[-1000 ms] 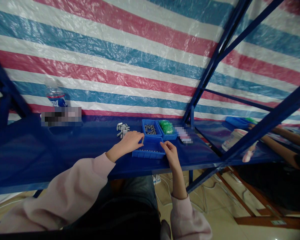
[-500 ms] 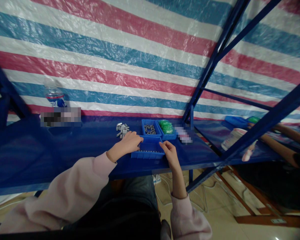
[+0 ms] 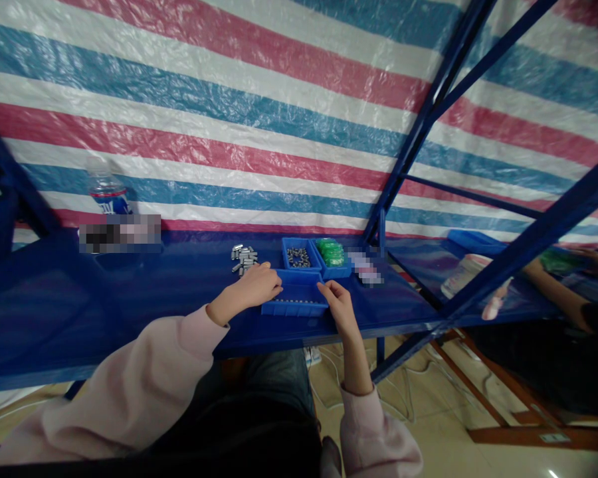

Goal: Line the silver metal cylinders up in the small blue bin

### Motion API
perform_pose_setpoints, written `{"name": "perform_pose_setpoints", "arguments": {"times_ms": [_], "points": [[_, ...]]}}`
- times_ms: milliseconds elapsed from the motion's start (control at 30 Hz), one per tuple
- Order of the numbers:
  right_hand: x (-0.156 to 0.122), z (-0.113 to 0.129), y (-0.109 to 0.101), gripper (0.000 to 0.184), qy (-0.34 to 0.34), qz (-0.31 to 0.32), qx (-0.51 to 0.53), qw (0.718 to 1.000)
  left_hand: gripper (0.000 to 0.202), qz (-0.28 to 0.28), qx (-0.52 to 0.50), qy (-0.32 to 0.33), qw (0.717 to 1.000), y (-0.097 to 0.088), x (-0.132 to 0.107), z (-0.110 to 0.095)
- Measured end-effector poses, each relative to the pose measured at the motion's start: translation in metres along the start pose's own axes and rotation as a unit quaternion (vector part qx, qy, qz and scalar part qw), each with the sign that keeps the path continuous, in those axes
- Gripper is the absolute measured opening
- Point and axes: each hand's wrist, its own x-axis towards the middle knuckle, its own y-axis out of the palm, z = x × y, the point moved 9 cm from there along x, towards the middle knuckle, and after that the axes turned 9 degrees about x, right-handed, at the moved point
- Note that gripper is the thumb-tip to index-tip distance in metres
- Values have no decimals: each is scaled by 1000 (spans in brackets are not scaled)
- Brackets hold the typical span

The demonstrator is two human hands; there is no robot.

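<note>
In the head view, the tray (image 3: pixel 295 309) lies on the blue surface (image 3: pixel 189 279) in front of the person, a row of small pieces along its near wall. The right hand (image 3: pixel 337 302) grips its right edge. The left hand (image 3: pixel 257 285) is curled at its left end; I cannot tell whether it holds anything. Beyond it lie loose metal cylinders (image 3: pixel 244 255). Behind the tray stand two bins, one with metal parts (image 3: pixel 299 257), one with green packets (image 3: pixel 331 252).
</note>
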Motion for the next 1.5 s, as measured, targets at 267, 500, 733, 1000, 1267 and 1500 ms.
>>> {"name": "perform_pose_setpoints", "arguments": {"times_ms": [267,500,733,1000,1267,1500], "points": [[0,-1,-1,39,7,3,2,1000,24,22,-53,-2,998,-3,-3,1],[0,-2,-1,41,14,0,5,1000,28,-72,-141,2,987,-18,-7,16],[0,-1,-1,40,8,1,-2,1000,49,-109,-133,-187,967,26,-28,118],[0,0,0,41,4,2,0,1000,59,-39,-193,-197,960,60,-42,127],[0,1,1,40,8,5,6,1000,48,-63,-224,-170,958,53,-44,124],[0,2,0,41,0,2,5,1000,30,-31,-204,-195,959,54,-50,128]]}}
